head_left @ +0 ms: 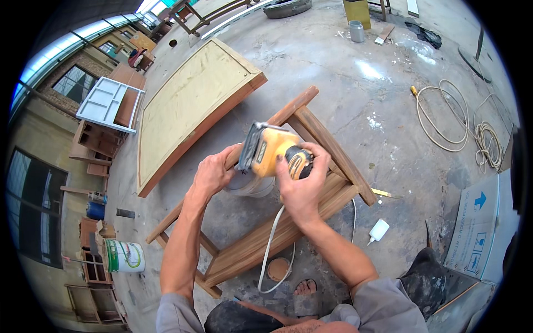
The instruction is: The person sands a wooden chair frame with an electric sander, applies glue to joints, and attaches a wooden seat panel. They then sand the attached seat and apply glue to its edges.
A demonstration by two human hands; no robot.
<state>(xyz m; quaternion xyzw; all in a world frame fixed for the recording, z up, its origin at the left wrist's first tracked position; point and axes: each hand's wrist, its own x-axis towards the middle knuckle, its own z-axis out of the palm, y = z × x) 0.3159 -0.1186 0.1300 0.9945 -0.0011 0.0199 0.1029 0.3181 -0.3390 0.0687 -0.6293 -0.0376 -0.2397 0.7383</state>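
My right hand [304, 186] grips a yellow and black electric sander [273, 151] from its rounded end. The sander is tilted, and its flat pad lies against or close to the top rail of a brown wooden furniture frame [277, 236]; exact contact is hard to make out. My left hand [212, 175] is closed round the same rail, just left of the pad. The frame has legs at both ends and a wide plank on its near side. A white cord [273, 244] hangs below my right hand and loops over the plank.
A large pale panel [194, 105] leans beyond the frame. On the floor to the right lie a white squeeze bottle [378, 231], a yellow-handled tool [383, 192] and coiled cable [488, 145]. A cardboard box [480, 227] stands far right, a white-green bucket [125, 256] at left.
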